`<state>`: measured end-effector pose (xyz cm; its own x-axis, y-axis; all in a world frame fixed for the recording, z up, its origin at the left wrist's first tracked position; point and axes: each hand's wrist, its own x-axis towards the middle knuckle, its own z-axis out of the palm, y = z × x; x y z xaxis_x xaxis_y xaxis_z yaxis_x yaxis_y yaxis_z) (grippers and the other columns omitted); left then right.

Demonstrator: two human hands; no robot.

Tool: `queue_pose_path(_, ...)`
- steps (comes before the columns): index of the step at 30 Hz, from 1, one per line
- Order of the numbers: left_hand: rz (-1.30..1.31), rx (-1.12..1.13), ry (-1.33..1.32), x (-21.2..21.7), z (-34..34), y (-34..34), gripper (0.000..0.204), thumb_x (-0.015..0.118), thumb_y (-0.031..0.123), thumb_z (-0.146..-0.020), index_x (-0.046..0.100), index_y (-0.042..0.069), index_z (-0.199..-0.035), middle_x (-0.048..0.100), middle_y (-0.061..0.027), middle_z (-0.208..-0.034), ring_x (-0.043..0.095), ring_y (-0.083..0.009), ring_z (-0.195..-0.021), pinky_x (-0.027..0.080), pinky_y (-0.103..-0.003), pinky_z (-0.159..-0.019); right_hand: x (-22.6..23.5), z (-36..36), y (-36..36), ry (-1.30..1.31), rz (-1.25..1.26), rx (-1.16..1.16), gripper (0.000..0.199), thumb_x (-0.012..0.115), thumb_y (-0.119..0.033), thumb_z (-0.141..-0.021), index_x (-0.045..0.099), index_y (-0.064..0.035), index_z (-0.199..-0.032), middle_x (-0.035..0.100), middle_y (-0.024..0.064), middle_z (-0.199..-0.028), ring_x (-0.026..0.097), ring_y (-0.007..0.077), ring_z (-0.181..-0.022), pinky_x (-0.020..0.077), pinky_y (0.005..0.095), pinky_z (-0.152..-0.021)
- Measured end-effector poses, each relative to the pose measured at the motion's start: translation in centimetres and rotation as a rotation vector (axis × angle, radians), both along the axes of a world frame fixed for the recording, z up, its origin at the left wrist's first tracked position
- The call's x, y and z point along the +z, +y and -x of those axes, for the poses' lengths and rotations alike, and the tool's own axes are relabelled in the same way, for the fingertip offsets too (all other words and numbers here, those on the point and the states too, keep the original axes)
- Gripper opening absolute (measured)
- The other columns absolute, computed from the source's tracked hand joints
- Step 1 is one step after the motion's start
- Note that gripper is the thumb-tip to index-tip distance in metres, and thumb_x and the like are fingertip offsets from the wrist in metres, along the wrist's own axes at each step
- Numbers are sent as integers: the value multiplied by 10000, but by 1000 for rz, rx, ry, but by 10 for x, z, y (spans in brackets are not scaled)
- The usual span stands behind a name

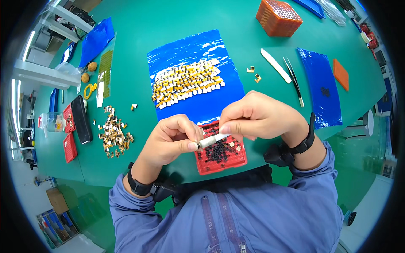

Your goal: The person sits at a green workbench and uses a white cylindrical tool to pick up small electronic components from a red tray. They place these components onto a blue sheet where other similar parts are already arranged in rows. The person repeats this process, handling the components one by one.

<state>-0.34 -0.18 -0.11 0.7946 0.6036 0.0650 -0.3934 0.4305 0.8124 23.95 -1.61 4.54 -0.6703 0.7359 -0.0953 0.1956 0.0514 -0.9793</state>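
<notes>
Over a red tray (pixel 225 168), my two hands meet in front of my chest. My right hand (pixel 258 117) is closed on a slim whitish stick-like tool (pixel 209 141), which slants down to the left. At the tool's lower end, the thumb and fingers of my left hand (pixel 171 141) pinch together; a tiny dark bit shows there, too small to name. Many small black parts (pixel 217 152) and a few pale square pieces (pixel 238 148) lie in the tray. Beyond it, a blue sheet (pixel 190 113) carries dense rows of small white-and-gold pieces (pixel 187 82).
A loose pile of gold-white pieces (pixel 114 135) lies left, near a black case (pixel 81 120) and red trays (pixel 70 147). To the right are tweezers (pixel 294 80), a white strip (pixel 275 65) and another blue sheet (pixel 321 90). An orange tray stack (pixel 278 19) stands at the back.
</notes>
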Motion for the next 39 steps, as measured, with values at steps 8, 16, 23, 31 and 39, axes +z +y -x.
queue_pose_path(8, -48, -10, 19, -1, 0, 0, 121, 651, -30, -810, 542, 23, -813, 605, -84, -802, 580, -168, -801, 454, -296, -705, 5, -2, -1, -61, 122, 32, 125, 677, -131, -826, 624, -19, -821, 618, 26, -642, 553, 76, -561, 412, 218, -505)
queue_pose_path(16, -83, -44, 100, 2, 0, -2, 122, 666, -55, -785, 563, 10, -804, 620, -95, -794, 600, -180, -797, 476, -300, -703, -6, -11, 3, 9, -68, 30, 168, 712, -169, -780, 628, -27, -814, 610, 28, -643, 550, 87, -574, 411, 241, -514)
queue_pose_path(23, -248, -64, 85, 6, -1, 0, 115, 695, -68, -741, 609, 4, -767, 652, -118, -775, 625, -205, -762, 493, -318, -696, -4, -15, 7, -50, -96, -25, 181, 712, -173, -785, 615, -25, -826, 589, 15, -637, 523, 75, -579, 400, 236, -518)
queue_pose_path(31, -504, -2, 146, 9, 0, 4, 113, 724, -50, -683, 653, 30, -714, 665, -106, -786, 627, -214, -741, 487, -316, -674, -12, -13, 9, 0, -113, -78, 185, 704, -168, -804, 609, -10, -826, 578, 12, -631, 504, 59, -575, 390, 219, -515)
queue_pose_path(39, -602, 13, 189, 12, 0, 3, 103, 754, 2, -688, 659, 40, -699, 650, -98, -786, 606, -214, -730, 477, -308, -660, -14, -12, 9, 10, -97, -92, 189, 704, -172, -807, 610, -8, -821, 584, 13, -642, 503, 55, -578, 391, 219, -513)
